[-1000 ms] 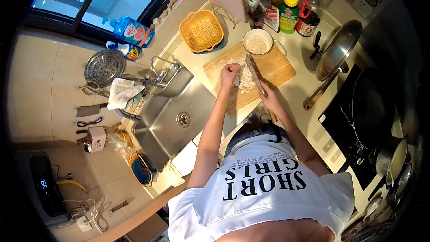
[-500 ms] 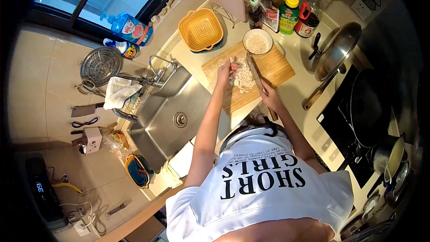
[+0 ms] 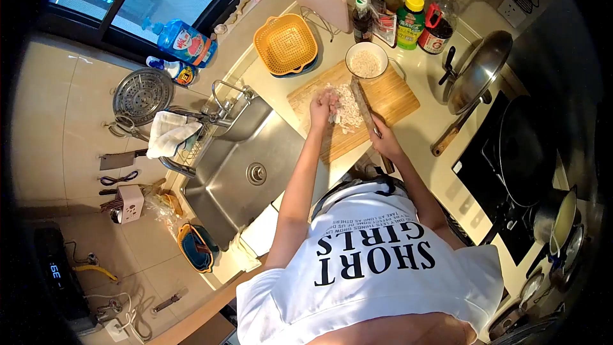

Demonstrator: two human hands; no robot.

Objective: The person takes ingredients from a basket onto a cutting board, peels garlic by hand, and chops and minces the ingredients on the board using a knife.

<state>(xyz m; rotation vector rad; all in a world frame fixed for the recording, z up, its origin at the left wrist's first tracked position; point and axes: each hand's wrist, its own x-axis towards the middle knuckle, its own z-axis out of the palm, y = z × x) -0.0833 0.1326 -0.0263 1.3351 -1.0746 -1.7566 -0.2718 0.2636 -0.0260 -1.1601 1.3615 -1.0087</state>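
Note:
On the wooden cutting board (image 3: 391,105) lies a heap of pale chopped food (image 3: 347,114), its kind not clear. My right hand (image 3: 384,138) is closed round the handle of a kitchen knife (image 3: 362,103), whose blade stands along the right side of the heap, tip toward the bowl. At the heap's left edge is my left hand (image 3: 323,110), its fingers smeared by motion; whether they grip a piece cannot be made out. A white bowl (image 3: 366,60) with pale, finely chopped food sits at the board's far edge.
A steel sink (image 3: 239,166) lies to the left, with an orange basket (image 3: 285,45) beyond it. Sauce bottles (image 3: 410,22) stand at the back. On the right are a large pan lid (image 3: 480,73), a wooden-handled utensil (image 3: 450,140) and a black wok (image 3: 527,153) on the stove.
My left hand has shifted slightly at the heap's left edge and its fingers are now blurred. The knife and my right hand have hardly moved.

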